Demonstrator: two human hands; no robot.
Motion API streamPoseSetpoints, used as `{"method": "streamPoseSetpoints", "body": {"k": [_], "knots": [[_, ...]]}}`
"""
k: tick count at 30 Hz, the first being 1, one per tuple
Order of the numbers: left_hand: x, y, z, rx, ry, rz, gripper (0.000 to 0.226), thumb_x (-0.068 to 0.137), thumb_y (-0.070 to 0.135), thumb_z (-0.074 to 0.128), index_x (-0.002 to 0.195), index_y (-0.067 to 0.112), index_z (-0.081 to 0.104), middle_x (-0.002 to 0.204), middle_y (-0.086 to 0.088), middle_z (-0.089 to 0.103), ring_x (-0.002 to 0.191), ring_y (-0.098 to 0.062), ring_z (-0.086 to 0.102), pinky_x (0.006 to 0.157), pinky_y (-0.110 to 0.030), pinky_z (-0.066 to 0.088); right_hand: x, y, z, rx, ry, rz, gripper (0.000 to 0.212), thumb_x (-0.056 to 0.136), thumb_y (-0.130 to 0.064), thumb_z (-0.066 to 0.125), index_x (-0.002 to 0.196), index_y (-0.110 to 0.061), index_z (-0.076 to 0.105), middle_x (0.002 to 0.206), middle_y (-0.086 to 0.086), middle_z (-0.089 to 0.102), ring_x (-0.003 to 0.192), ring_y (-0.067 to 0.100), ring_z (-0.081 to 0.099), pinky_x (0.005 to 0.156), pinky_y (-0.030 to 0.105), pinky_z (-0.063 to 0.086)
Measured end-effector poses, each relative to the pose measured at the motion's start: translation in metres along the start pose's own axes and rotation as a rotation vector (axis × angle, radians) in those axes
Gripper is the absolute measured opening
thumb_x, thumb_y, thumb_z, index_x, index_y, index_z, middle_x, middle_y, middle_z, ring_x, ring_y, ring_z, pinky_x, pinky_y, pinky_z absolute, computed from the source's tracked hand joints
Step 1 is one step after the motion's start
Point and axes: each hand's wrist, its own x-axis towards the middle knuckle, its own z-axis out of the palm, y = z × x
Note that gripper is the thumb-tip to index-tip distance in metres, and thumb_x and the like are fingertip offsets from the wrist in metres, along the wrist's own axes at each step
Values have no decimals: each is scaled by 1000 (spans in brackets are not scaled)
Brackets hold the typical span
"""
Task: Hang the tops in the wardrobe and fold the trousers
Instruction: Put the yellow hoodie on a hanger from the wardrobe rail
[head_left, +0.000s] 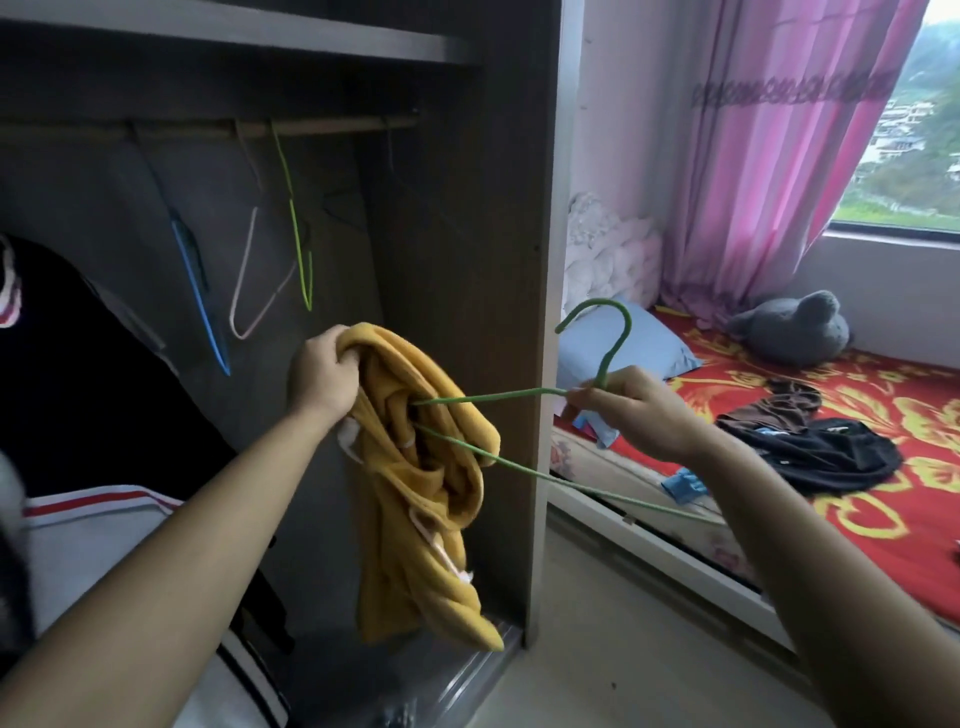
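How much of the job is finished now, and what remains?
Done: one dark garment seems to hang at left in the wardrobe. In hand: the left hand grips the yellow top, the right hand holds the green hanger, one arm inside it. Left: hooking it on the rail; dark clothes lie on the bed.

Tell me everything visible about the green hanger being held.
The green hanger is thin, seemingly coated wire, hook curving upward. The right hand pinches it below the hook. One corner is pushed into the bunched yellow top, which the left hand grips; the other end passes behind the right forearm. It hangs on nothing.
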Motion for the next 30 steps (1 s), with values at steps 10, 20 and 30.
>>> {"method": "streamPoseSetpoints", "body": {"k": [10, 20, 30], "knots": [[-13, -5, 6, 359, 111, 174, 18, 96, 17, 51, 108, 13, 64, 101, -15, 66, 92, -40, 61, 68, -37, 38, 3, 0, 44, -3, -85, 5, 32, 103, -28, 51, 89, -20, 78, 66, -21, 68, 67, -4, 64, 67, 15, 46], [-27, 7, -2, 60, -53, 279, 12, 95, 14, 52, 88, 21, 59, 75, 7, 63, 71, -17, 59, 59, -29, 41, 21, 9, 120, 64, -485, 181, 32, 97, -41, 56, 79, -23, 76, 91, -3, 69, 90, 15, 66, 87, 35, 56], [-49, 43, -11, -384, -223, -22, 26, 98, 25, 54, 82, 7, 65, 65, 0, 59, 59, -11, 55, 53, -24, 46, 18, 20, 153, 570, 75, 176, 36, 104, -40, 46, 89, -21, 74, 57, 7, 40, 50, 23, 37, 49, 31, 32]]}}
